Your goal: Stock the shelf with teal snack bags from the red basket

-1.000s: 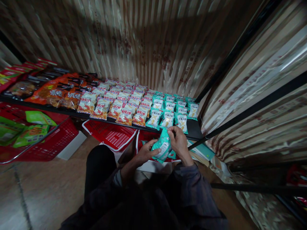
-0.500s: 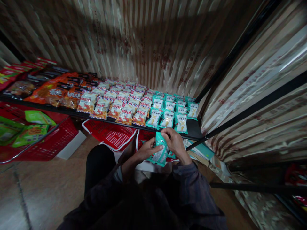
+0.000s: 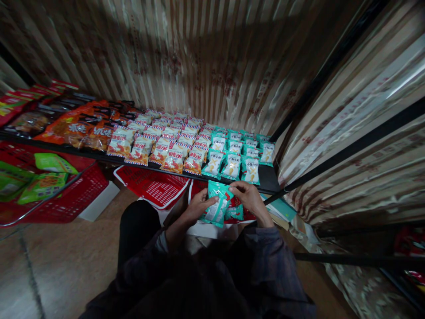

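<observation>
A teal snack bag is held in front of the shelf's edge, between both hands. My left hand grips its left side, thumb across the front. The fingertips of my right hand pinch the bag's upper right corner. Below and behind it, another teal bag lies in a red basket. Matching teal bags with white labels stand in rows on the right part of the black shelf.
Red-and-white snack bags fill the shelf's middle, orange bags its left. Below are a red basket and another basket holding green packets. A black rack bar slants at right, before a striped curtain.
The bag has turned to show more of its face and shifted slightly left. My right hand has moved right, to the bag's top corner, uncovering more of the basket behind.
</observation>
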The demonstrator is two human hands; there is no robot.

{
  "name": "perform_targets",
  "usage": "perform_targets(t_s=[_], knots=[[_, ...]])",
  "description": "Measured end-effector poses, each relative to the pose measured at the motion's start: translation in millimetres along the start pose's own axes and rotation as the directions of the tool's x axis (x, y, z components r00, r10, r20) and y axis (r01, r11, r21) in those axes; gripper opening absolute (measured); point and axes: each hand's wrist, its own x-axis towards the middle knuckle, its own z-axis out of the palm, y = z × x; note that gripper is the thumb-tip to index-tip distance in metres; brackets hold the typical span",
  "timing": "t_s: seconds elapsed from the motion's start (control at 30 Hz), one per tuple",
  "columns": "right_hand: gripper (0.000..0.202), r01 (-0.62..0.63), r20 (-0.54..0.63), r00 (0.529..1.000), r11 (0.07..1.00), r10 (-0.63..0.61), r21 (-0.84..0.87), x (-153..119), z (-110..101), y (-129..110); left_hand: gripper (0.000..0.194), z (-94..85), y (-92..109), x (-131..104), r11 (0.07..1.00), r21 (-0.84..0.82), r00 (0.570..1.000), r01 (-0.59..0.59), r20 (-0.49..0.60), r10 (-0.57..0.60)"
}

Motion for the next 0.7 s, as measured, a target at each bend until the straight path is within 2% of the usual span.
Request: perform_targets(t_s=[0.17,0.27,0.4,0.47,0.57,0.7], knots=[[0.024,-0.038,-0.221,0.975,0.991,0.009,-0.128,-0.5,10.4,-7.6,0.053,4.2,0.3,-1.4,1.0,-0.017,1.0,0.01,0.001,-0.01],[0.027,-0.04,-0.239,0.971,0.995,0.016,-0.094,-1.6,14.0,-6.1,0.053,2.5,0.3,4.2,1.0,-0.014,0.999,0.018,-0.034,-0.019],[0.047,-0.025,-0.261,0.965,0.999,0.031,0.03,-11.9,19.7,-0.2,0.052,-1.5,2.0,13.4,0.998,-0.064,0.992,-0.001,-0.124,-0.007],[0.05,-0.059,-0.251,0.964,0.989,0.091,0.133,-21.6,24.9,1.0,0.051,-3.1,2.6,16.4,0.994,-0.109,0.987,-0.018,-0.158,0.001],[0.052,-0.154,-0.157,0.964,0.933,0.214,0.324,-37.4,33.6,-0.5,0.048,-4.3,1.7,19.6,0.988,-0.151,0.982,-0.025,-0.19,-0.004],[0.052,-0.237,-0.079,0.949,0.858,0.304,0.456,-51.5,41.8,-3.0,0.045,-2.6,0.9,24.1,0.981,-0.186,0.973,-0.046,-0.229,0.002]])
